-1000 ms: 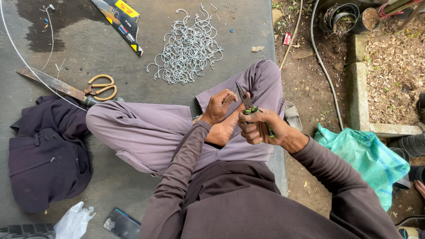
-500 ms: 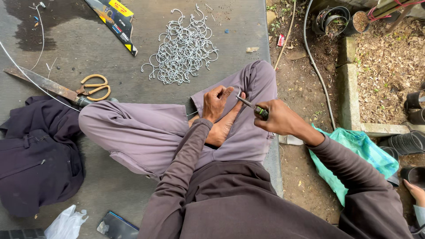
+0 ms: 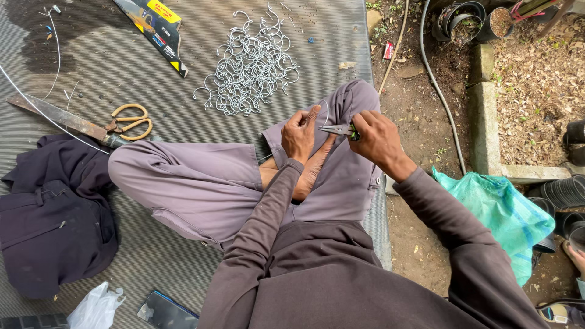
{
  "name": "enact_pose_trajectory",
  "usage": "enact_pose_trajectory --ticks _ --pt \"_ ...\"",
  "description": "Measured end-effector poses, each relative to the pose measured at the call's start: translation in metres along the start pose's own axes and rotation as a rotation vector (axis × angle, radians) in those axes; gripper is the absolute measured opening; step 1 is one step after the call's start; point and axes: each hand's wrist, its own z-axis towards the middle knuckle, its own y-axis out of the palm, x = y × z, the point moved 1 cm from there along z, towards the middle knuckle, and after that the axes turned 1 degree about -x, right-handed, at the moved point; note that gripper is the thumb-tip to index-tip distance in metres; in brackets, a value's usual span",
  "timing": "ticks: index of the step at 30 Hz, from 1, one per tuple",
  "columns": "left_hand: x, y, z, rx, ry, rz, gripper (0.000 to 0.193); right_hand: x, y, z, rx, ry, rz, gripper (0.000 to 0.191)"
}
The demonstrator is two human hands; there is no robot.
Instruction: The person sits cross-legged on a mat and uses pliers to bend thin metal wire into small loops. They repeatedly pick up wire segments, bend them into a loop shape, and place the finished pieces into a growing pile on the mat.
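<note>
Since a second ago, both hands have lifted from the lap toward twelve o'clock, and the pliers (image 3: 339,129) now lie level, nose pointing at nine o'clock. The right hand (image 3: 376,139) is clenched round the pliers' handles. The left hand (image 3: 300,135) pinches a thin silver wire (image 3: 327,111) between thumb and fingers, just beside the pliers' nose; the wire arcs up from there, over the crossed legs (image 3: 201,186). Whether the nose already bites the wire is too small to tell.

That wire looks light, springy and stiff enough to keep a bend, with cut ends likely sharp, so it is best held close to the bend, where the fingers now sit. At eleven o'clock a heap of finished wire hooks (image 3: 251,64) rests on the grey mat (image 3: 85,79), well apart from the hands. Scissors (image 3: 130,120) and a long rusty blade (image 3: 61,117) lie at nine o'clock. The mat's edge runs near the right knee, with bare earth and a hose (image 3: 440,97) beyond; open room lies between the knees and the heap.
</note>
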Motion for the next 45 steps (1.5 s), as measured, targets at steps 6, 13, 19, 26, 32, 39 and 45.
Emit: enact_pose_trajectory --ticks 6,13,19,26,32,39,45 --pt "0.002 0.008 0.003 0.096 -0.035 0.069 0.066 0.014 0.021 0.011 0.097 -0.037 -0.096 0.019" --pt "0.0 0.013 0.001 0.197 -0.051 0.125 0.067 0.033 0.015 0.019 0.172 -0.039 -0.18 0.023" --pt "0.002 0.005 0.006 0.058 0.117 -0.001 0.054 0.033 0.014 0.019 0.132 -0.114 -0.131 0.024" --pt "0.0 0.011 0.012 0.054 0.208 -0.033 0.056 0.033 0.012 0.017 0.076 -0.131 -0.14 0.027" --pt "0.002 0.018 0.001 0.146 0.114 0.002 0.061 0.019 0.014 0.02 0.075 -0.115 -0.157 0.025" --pt "0.012 0.018 -0.011 0.281 0.15 -0.046 0.051 0.0 0.014 0.026 0.123 -0.044 -0.072 0.028" --pt "0.013 0.021 -0.013 0.306 0.196 0.0 0.052 -0.001 0.014 0.032 0.141 -0.018 -0.075 0.029"
